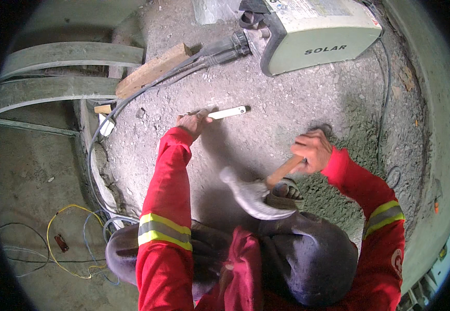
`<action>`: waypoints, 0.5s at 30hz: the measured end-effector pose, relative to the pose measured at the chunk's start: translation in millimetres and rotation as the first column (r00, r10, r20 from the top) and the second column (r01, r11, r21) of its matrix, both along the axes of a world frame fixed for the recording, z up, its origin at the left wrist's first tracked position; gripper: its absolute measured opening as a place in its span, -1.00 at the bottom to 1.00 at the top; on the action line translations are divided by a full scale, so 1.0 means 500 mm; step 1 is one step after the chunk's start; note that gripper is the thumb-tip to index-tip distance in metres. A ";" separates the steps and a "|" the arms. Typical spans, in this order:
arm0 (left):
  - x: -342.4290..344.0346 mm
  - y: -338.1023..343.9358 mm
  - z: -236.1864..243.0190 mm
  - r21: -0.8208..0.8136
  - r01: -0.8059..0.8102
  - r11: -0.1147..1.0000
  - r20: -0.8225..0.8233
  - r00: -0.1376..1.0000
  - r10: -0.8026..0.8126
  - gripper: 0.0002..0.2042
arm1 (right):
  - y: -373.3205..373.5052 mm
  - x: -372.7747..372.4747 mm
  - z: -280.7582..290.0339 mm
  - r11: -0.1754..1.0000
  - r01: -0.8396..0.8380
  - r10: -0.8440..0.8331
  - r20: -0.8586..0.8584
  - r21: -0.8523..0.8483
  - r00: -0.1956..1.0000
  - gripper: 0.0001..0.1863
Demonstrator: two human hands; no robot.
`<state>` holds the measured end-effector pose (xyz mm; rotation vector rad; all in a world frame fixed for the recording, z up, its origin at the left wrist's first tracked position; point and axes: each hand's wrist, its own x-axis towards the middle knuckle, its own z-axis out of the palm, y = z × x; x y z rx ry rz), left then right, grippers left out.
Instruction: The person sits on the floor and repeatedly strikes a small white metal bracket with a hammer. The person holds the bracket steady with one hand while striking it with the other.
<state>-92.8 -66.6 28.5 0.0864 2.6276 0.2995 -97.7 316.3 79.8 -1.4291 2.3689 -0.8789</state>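
Observation:
My left hand (194, 123) is low over the rough, dusty ground, its fingers closed around one end of a slim white handle (228, 112). The handle's free end points right and has a dark tip; whatever lies under my fingers is hidden. On the right, my right hand (312, 150) grips the wooden shaft of a claw hammer (258, 199). The metal head hangs towards me above my sandalled foot (287, 191) and is slightly blurred. Both arms wear red sleeves with reflective bands.
A pale boxy machine (318, 44) with thick cable plugs (227, 49) stands at the far right. A wooden block (152, 71) lies beside curved metal beams (54, 93). Cables run along the left ledge; thin coloured wires (54, 238) lie lower left. A wall curves along the right.

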 end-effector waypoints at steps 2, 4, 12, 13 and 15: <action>-0.003 -0.013 -0.012 0.022 0.010 1.000 -0.028 1.000 -0.009 -0.66 | -0.007 -0.038 -0.025 0.987 0.064 -0.062 -0.020 0.150 0.998 -0.44; -0.004 -0.015 -0.014 0.035 -0.032 0.999 0.014 0.999 0.032 -0.69 | -0.024 -0.067 -0.048 0.849 0.258 -0.267 -0.049 0.461 0.963 -0.46; 0.012 -0.006 -0.017 0.002 -0.036 0.999 0.011 0.999 0.036 -0.74 | -0.028 -0.014 0.005 0.998 0.058 -0.059 -0.050 -0.018 0.997 -0.52; 0.007 -0.004 -0.011 0.003 -0.037 0.999 0.010 0.999 0.037 -0.74 | -0.010 -0.032 -0.009 0.999 0.023 -0.021 -0.058 0.035 0.998 -0.52; 0.004 -0.001 -0.005 0.007 -0.046 0.999 -0.009 0.999 0.046 -0.73 | -0.006 -0.061 -0.042 0.970 0.086 -0.075 -0.054 0.228 0.996 -0.53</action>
